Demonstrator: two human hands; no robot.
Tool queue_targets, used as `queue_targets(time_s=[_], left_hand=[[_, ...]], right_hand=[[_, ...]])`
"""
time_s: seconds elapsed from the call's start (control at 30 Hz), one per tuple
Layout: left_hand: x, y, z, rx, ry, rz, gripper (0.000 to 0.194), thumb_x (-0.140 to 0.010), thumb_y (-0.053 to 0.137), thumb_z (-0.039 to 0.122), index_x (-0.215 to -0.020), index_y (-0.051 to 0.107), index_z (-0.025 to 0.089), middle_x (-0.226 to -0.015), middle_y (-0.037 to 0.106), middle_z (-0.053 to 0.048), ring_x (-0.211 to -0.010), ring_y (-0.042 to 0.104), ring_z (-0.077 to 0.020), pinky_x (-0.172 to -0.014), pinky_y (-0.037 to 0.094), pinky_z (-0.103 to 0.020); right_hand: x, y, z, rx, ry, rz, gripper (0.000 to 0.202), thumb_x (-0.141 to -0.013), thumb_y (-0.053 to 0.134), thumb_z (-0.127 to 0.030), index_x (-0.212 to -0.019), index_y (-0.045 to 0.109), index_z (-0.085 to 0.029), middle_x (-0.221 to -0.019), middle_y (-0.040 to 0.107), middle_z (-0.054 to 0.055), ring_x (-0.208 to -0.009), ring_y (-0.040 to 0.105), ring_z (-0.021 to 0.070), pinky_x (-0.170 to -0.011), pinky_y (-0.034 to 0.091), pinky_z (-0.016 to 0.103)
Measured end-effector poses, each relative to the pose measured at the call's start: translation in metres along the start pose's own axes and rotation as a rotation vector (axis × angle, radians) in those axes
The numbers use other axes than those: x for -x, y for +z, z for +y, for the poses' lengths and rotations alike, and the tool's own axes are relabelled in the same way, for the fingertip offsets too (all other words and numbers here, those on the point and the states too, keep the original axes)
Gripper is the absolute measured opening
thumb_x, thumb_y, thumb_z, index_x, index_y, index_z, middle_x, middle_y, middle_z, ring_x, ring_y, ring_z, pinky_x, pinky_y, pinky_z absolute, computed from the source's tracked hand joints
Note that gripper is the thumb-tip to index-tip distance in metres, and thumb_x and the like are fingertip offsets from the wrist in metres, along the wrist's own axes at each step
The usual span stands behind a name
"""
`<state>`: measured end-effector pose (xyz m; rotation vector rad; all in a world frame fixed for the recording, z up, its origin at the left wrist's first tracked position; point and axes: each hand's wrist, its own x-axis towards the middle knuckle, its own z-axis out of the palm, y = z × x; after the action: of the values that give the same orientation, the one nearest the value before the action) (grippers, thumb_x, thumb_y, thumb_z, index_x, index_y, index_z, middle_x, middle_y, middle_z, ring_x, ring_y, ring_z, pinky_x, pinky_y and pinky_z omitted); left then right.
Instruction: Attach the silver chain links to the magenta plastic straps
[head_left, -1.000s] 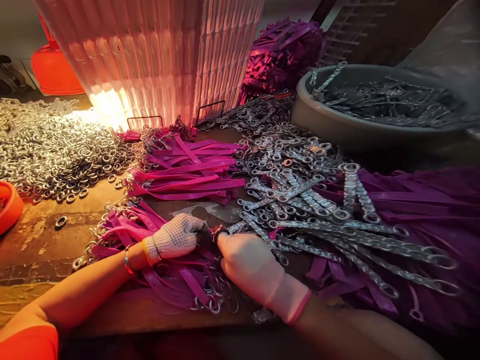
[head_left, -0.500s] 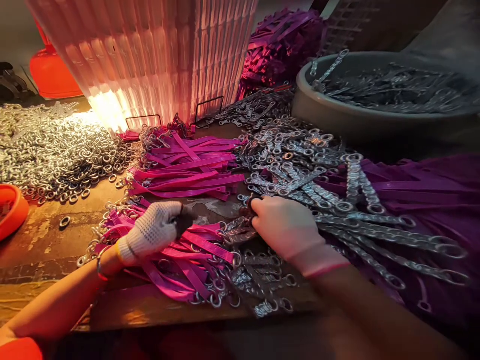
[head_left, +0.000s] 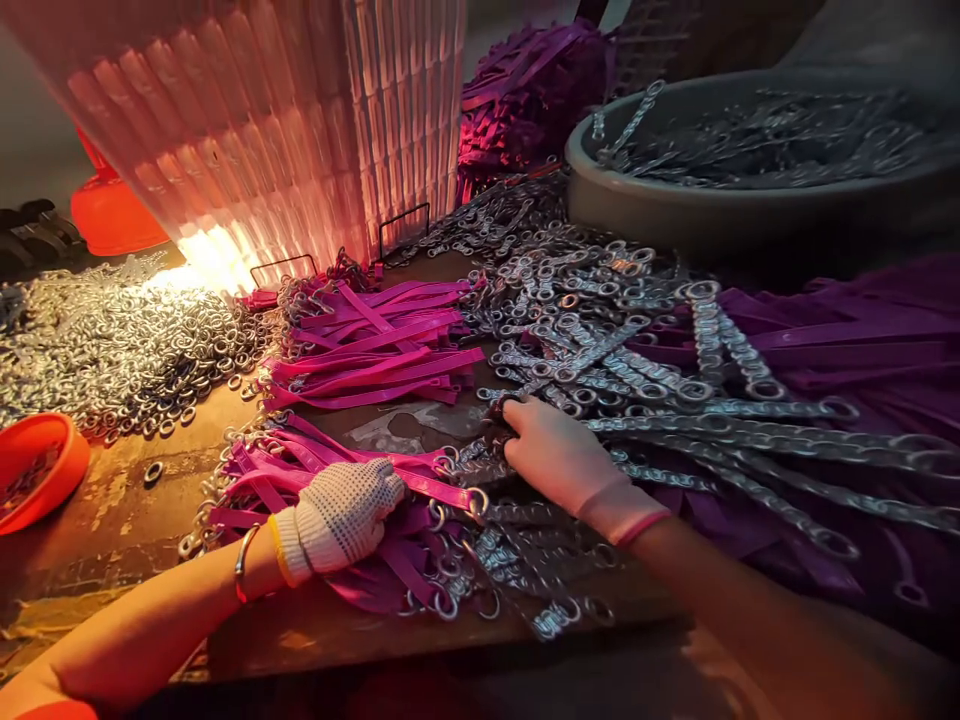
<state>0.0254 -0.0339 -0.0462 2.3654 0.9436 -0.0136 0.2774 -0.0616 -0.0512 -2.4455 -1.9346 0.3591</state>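
My left hand (head_left: 345, 520), in a dotted white knit glove, is closed over a heap of pink straps (head_left: 300, 450). A pink strap with a metal ring at its end (head_left: 442, 490) runs out from its fingertips to the right. My right hand (head_left: 562, 460), in a pale glove with dark fingertips, has its thumb and fingers pinched together at the edge of the pile of flat metal chains (head_left: 592, 350). What lies between those fingers is hidden. Below it, more short chains (head_left: 517, 560) join the straps' ring ends near the table's front edge.
Another pile of pink straps (head_left: 375, 340) lies behind. Loose metal rings (head_left: 150, 340) are heaped at left by an orange bowl (head_left: 71, 450). A grey tub (head_left: 720, 210) of chains stands at back right. Purple straps (head_left: 840, 350) lie at right; a ribbed translucent panel (head_left: 285, 120) stands behind.
My left hand has moved right and down, and its fingers have closed at the pink strap. My right hand stays by the chains, still pinched. The view has shifted slightly.
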Motion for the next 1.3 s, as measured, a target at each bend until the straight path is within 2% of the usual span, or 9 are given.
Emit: queue_targets(time_s=[0.13,0.27,0.37,0.5,0.73,0.9,1.07,1.17,1.3], left_hand=[[0.0,-0.008,-0.007,0.093,0.046,-0.009,0.03,-0.071,0.054,0.008,-0.095,0.069,0.015,-0.098,0.069,-0.009,-0.092,0.063,-0.0224,-0.083,0.049,-0.032],[0.005,-0.021,-0.005,0.665,-0.048,-0.058,0.018,-0.081,0.056,0.021,-0.091,0.069,0.012,-0.09,0.071,-0.009,-0.082,0.065,-0.0182,-0.074,0.05,-0.028],[0.007,-0.03,0.005,0.972,-0.067,-0.108,0.021,-0.079,0.06,0.023,-0.092,0.07,0.01,-0.089,0.071,-0.01,-0.078,0.064,-0.0157,-0.069,0.049,-0.024],[0.003,-0.032,0.02,1.05,-0.074,-0.063,0.013,-0.075,0.063,0.02,-0.08,0.069,0.01,-0.07,0.063,-0.002,-0.057,0.05,-0.0069,-0.054,0.039,-0.018],[-0.003,-0.019,0.032,1.121,-0.241,0.007,0.034,-0.084,0.059,0.048,-0.075,0.052,0.016,-0.051,0.04,0.007,-0.038,0.027,-0.0047,-0.035,0.018,-0.019],[-0.005,-0.023,0.031,0.7,-0.052,0.044,0.013,-0.079,0.06,0.025,-0.076,0.054,0.014,-0.068,0.051,0.001,-0.061,0.04,-0.0085,-0.051,0.034,-0.019],[-0.012,-0.021,0.028,0.596,-0.011,0.004,0.007,-0.075,0.046,0.013,-0.077,0.053,0.014,-0.071,0.051,0.001,-0.065,0.041,-0.0098,-0.055,0.035,-0.021],[-0.017,-0.02,0.028,0.578,-0.048,0.058,0.005,-0.075,0.047,0.013,-0.073,0.051,0.015,-0.069,0.051,0.001,-0.062,0.042,-0.009,-0.053,0.034,-0.02],[-0.023,-0.024,0.036,0.795,-0.169,0.047,0.009,-0.082,0.049,0.024,-0.075,0.048,0.018,-0.059,0.045,0.005,-0.046,0.037,-0.0061,-0.041,0.028,-0.017]], right_hand=[[0.01,-0.007,-0.001,-0.093,-0.087,0.23,0.035,-0.076,0.04,-0.001,-0.1,0.065,-0.012,-0.096,0.068,0.014,-0.092,0.063,0.0252,-0.079,0.044,0.032],[0.028,-0.01,-0.016,-0.327,-0.444,0.373,0.049,-0.072,0.042,0.001,-0.113,0.064,-0.016,-0.102,0.067,0.011,-0.094,0.062,0.0232,-0.084,0.049,0.034],[0.041,-0.008,-0.034,-0.465,-0.69,0.317,0.066,-0.063,0.044,0.004,-0.124,0.057,-0.016,-0.114,0.063,0.012,-0.105,0.059,0.0226,-0.092,0.049,0.037],[0.05,-0.006,-0.05,-0.549,-0.847,0.204,0.068,-0.055,0.044,0.003,-0.12,0.056,-0.014,-0.114,0.059,0.013,-0.109,0.056,0.0236,-0.095,0.047,0.038],[0.053,-0.006,-0.044,-0.302,-0.557,0.238,0.034,-0.06,0.046,-0.001,-0.085,0.064,-0.017,-0.09,0.064,0.01,-0.084,0.058,0.0221,-0.074,0.044,0.032],[0.057,-0.015,-0.049,-0.093,-0.504,0.058,0.026,-0.066,0.048,-0.006,-0.083,0.065,-0.016,-0.085,0.067,0.01,-0.074,0.059,0.02,-0.064,0.035,0.03],[0.056,-0.014,-0.05,-0.345,-0.458,0.031,0.02,-0.066,0.047,-0.004,-0.073,0.06,-0.018,-0.081,0.066,0.005,-0.073,0.058,0.0165,-0.062,0.034,0.026],[0.053,-0.008,-0.047,-0.496,-0.443,0.084,0.023,-0.065,0.044,-0.002,-0.073,0.058,-0.019,-0.079,0.065,0.003,-0.072,0.057,0.015,-0.063,0.035,0.023],[0.052,-0.003,-0.044,-0.355,-0.425,0.263,0.024,-0.058,0.049,-0.006,-0.075,0.061,-0.017,-0.086,0.065,0.009,-0.081,0.057,0.0213,-0.071,0.037,0.029]])
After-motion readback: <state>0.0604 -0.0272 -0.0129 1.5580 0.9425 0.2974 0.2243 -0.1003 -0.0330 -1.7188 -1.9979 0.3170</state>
